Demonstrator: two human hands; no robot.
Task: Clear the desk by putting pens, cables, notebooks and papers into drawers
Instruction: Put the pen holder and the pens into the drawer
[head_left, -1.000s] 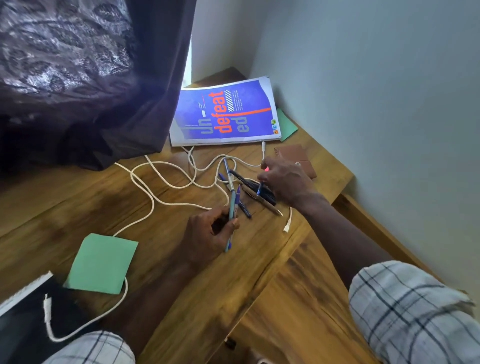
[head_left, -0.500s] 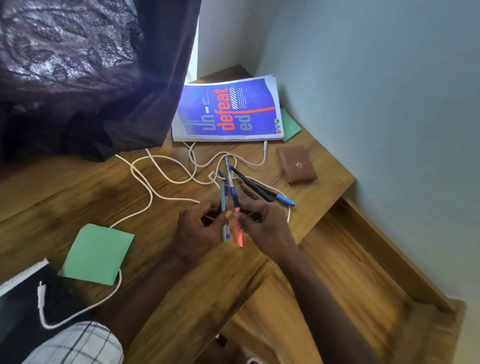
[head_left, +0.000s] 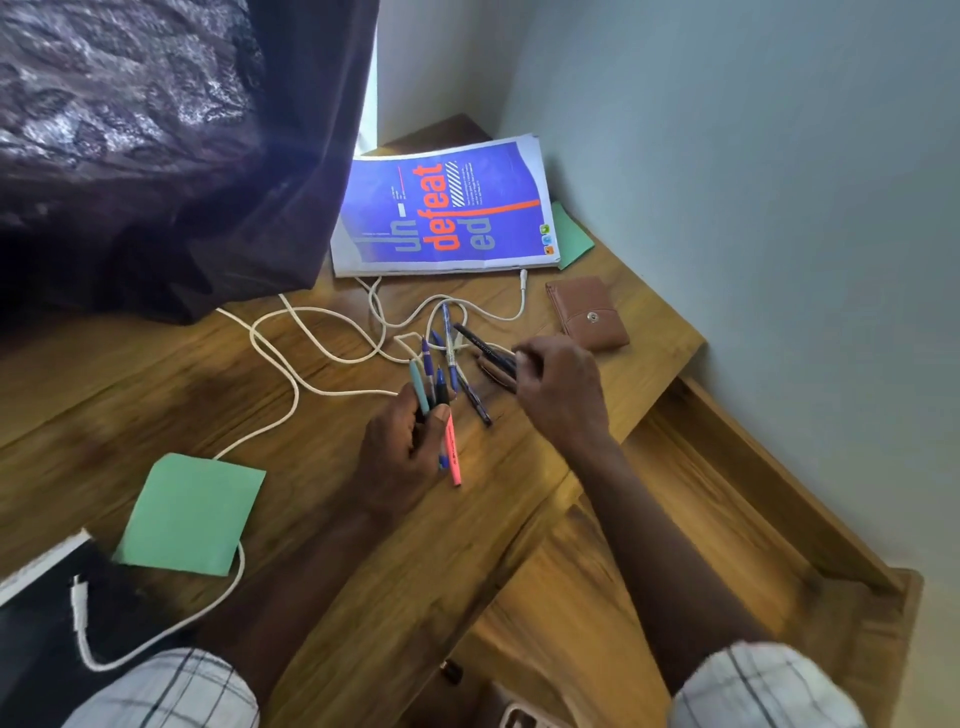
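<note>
left hand (head_left: 402, 457) mid-frame has its fingers wrapped round a bunch of pens (head_left: 441, 389), pink one poking out the bottom. right hand (head_left: 558, 389) just right of it pinches the end of a black pen (head_left: 480, 343). loose pens (head_left: 450, 343) and the white cable (head_left: 353, 393) lie on the desk (head_left: 156, 395) between and above the hands, blue notebook (head_left: 452, 213) at top centre.

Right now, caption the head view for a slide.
Left hand grips a bundle of pens while the right hand touches a black pen on the desk.
</note>
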